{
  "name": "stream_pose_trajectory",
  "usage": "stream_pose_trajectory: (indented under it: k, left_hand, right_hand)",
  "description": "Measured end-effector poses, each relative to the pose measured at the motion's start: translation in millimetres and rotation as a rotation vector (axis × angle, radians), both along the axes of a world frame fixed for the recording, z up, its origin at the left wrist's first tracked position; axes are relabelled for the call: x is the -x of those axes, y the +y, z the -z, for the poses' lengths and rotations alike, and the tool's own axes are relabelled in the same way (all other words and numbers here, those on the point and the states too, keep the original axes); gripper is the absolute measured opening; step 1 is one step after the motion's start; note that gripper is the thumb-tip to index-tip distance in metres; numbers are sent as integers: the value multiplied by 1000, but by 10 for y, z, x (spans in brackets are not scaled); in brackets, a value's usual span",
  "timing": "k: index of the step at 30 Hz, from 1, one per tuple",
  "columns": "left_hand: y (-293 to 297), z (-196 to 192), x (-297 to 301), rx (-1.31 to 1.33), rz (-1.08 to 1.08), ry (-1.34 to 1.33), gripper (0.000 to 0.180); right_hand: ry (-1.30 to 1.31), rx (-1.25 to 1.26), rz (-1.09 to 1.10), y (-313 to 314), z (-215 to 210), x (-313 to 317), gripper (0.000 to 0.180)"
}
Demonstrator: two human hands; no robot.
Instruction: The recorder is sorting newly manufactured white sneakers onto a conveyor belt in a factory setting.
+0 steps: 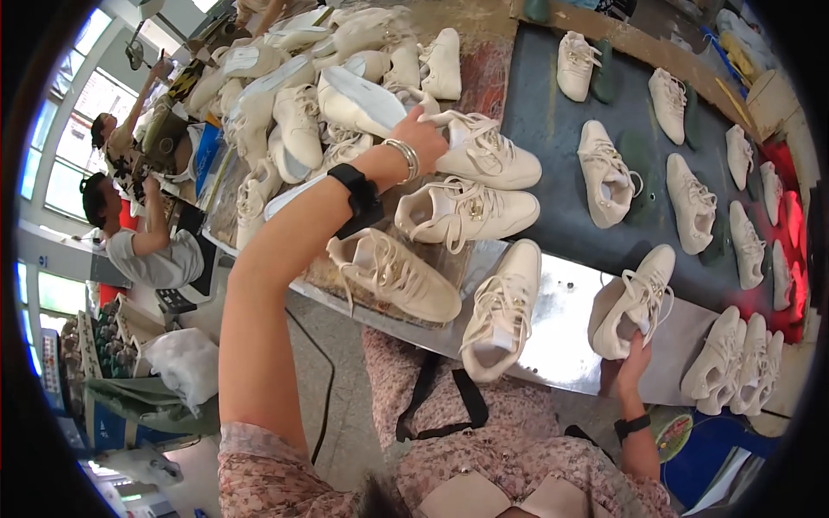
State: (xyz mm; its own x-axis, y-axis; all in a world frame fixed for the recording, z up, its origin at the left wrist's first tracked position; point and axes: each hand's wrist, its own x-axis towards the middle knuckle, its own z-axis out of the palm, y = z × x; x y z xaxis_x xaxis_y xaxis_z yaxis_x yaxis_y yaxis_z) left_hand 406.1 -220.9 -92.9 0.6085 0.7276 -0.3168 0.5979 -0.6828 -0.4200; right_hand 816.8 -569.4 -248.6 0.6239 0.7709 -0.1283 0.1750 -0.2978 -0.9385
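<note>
Dozens of cream lace-up sneakers cover the long desk (570,345), whose near edge is bare shiny metal, while farther back a dark grey belt surface (553,129) carries single shoes spaced well apart in rows. To the left, a loose heap of cream shoes (294,95) is piled on a worn, reddish-brown stretch of the top.

The left hand (423,134), on an arm with a black wristband and a metal bangle, reaches up to the edge of the heap; its fingers are curled over the heel of a cream sneaker lying on its side (484,151), grasping it. Just below that lies another cream sneaker with its opening facing up (466,211).

The right hand (635,358) comes up at the near edge, fingers gripping the heel of a cream sneaker standing on its toe end (635,302) over the metal strip. Beside it, a cream sneaker pointing toward the person (501,315) rests on the metal.

Bright windows (52,147) line the left wall, where two other people (129,216) work at a cluttered station.
</note>
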Motion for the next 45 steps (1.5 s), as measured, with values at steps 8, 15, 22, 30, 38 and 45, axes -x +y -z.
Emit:
stream_pose_trajectory:
  k: [8,15,22,30,38,45]
  left_hand:
    - [-519,676,316,70,-256,-217,35]
    - [-680,332,61,-96,-213,-428,19]
    - [-1236,-860,403,-329,-100,-710,21]
    - [-936,-778,2245,-573,-651,-619,18]
    - [-1028,129,2156,-466,-852,-336,37]
    - [-900,-4,1959,-337,-874,-253,47]
  right_hand:
    - [-109,93,107,39,118,37,39]
    - [-157,126,129,58,-31,101,37]
    - [111,62,44,38,-215,98,37]
    - [251,156,-172,124,-357,-37,42]
    - [310,230,-169,106,-540,62,51]
    - [237,241,-398,221,-634,731,52]
